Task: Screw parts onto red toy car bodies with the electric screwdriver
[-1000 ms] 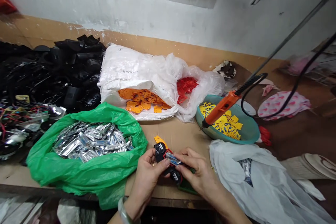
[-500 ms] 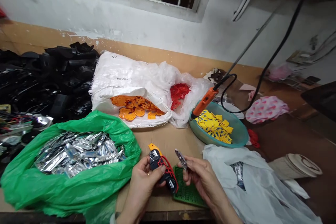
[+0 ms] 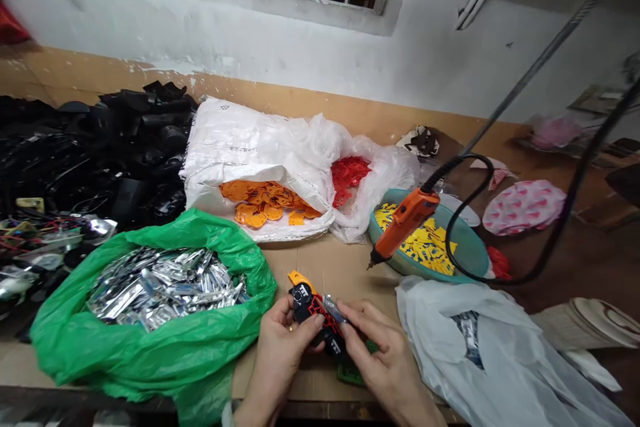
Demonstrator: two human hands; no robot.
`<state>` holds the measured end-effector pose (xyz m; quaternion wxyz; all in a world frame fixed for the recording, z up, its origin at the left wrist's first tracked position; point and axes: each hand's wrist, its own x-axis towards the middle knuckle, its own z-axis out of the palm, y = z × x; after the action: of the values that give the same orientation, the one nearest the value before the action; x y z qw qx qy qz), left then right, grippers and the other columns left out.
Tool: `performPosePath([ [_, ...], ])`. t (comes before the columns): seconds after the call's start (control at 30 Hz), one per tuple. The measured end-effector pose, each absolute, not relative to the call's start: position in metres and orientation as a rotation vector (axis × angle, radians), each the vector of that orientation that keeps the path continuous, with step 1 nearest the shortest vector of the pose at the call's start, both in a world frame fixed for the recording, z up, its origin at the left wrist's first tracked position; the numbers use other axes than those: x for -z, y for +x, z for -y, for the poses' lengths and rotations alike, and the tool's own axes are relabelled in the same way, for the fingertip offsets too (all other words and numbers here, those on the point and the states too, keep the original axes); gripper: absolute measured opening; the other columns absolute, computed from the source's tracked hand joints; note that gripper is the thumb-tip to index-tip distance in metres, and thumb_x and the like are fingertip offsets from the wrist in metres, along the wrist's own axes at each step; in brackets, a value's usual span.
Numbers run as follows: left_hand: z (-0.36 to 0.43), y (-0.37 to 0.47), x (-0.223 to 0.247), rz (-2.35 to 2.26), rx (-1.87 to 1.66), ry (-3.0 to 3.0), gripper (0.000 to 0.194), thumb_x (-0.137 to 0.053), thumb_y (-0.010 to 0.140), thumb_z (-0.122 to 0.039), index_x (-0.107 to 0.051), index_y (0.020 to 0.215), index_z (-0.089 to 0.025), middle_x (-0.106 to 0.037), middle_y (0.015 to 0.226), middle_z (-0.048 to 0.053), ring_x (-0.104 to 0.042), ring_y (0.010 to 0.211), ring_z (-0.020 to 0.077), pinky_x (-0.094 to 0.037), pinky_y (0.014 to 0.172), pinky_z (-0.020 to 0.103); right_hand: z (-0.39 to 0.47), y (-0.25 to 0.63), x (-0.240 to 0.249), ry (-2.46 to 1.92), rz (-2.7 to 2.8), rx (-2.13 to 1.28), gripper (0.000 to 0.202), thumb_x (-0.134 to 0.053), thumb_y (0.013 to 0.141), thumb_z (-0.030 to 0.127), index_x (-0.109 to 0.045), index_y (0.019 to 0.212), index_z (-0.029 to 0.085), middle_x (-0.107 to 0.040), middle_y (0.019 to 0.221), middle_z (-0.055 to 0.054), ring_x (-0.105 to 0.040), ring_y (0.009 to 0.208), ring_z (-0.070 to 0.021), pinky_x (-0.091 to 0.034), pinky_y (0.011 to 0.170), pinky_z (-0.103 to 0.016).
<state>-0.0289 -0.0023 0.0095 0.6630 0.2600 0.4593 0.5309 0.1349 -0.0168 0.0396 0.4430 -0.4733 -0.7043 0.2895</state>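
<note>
My left hand grips a black toy-like body with red trim and an orange end, thumb on its near side. Between the fingers of my right hand is a small shiny silver piece, which lies against the red-trimmed side of the body. Whether the piece is seated there I cannot tell. Under my right hand, a green perforated tray is mostly hidden. To the left, a green bag holds many silver pieces.
An orange electric screwdriver hangs on a cable over a teal basin of yellow pieces. White bags with orange and red parts stand behind. Black parts are piled left; a whitish bag lies right.
My right hand has brought the silver piece from beside the black body to against it. The screwdriver has swung right and nearer, its tip now in front of the basin.
</note>
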Motion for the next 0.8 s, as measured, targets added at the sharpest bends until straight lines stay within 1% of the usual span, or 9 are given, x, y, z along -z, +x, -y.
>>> performPosePath([
  [0.2,0.003,-0.028,-0.01,-1.023,-1.213,0.603,0.051,-0.094,0.05,-0.041,-0.07,0.084,-0.013,-0.074,0.074,0.004,-0.062,0.059,0.0137,-0.057,0.046,0.024,0.02,0.129,-0.034,-1.14,1.899,-0.597,0.033,-0.054,0.093,0.014,-0.073,0.119,0.022,-0.069,0.085,-0.006,-0.068,0.073,-0.0159,-0.054,0.062,-0.023],
  [0.33,0.004,-0.028,-0.01,-1.033,-1.209,0.615,0.051,-0.094,0.05,-0.042,-0.071,0.084,-0.013,-0.074,0.076,0.005,-0.062,0.059,0.0142,-0.058,0.047,0.025,0.02,0.129,-0.03,-1.128,1.929,-0.56,0.034,-0.053,0.094,0.012,-0.071,0.121,0.022,-0.068,0.086,-0.005,-0.067,0.072,-0.0153,-0.054,0.063,-0.023],
  [0.43,0.004,-0.027,-0.009,-1.023,-1.213,0.616,0.05,-0.094,0.049,-0.041,-0.071,0.084,-0.013,-0.074,0.075,0.005,-0.062,0.059,0.0138,-0.057,0.047,0.025,0.021,0.128,-0.028,-1.141,1.951,-0.542,0.036,-0.052,0.094,0.011,-0.069,0.124,0.023,-0.065,0.086,-0.004,-0.065,0.071,-0.0152,-0.054,0.063,-0.023],
  [0.63,0.005,-0.027,-0.007,-1.015,-1.21,0.624,0.049,-0.094,0.053,-0.04,-0.07,0.086,-0.012,-0.075,0.075,0.005,-0.062,0.058,0.0129,-0.057,0.047,0.023,0.021,0.126,-0.021,-1.11,1.991,-0.485,0.039,-0.05,0.097,0.012,-0.063,0.131,0.025,-0.065,0.091,-0.005,-0.066,0.076,-0.0162,-0.056,0.068,-0.025],
  [0.8,0.004,-0.029,-0.008,-1.028,-1.206,0.584,0.05,-0.095,0.051,-0.039,-0.069,0.084,-0.012,-0.075,0.075,0.005,-0.063,0.059,0.0135,-0.058,0.047,0.024,0.02,0.126,-0.016,-1.118,2.0,-0.447,0.038,-0.05,0.098,0.013,-0.063,0.131,0.026,-0.065,0.09,-0.006,-0.066,0.076,-0.0172,-0.056,0.066,-0.026],
])
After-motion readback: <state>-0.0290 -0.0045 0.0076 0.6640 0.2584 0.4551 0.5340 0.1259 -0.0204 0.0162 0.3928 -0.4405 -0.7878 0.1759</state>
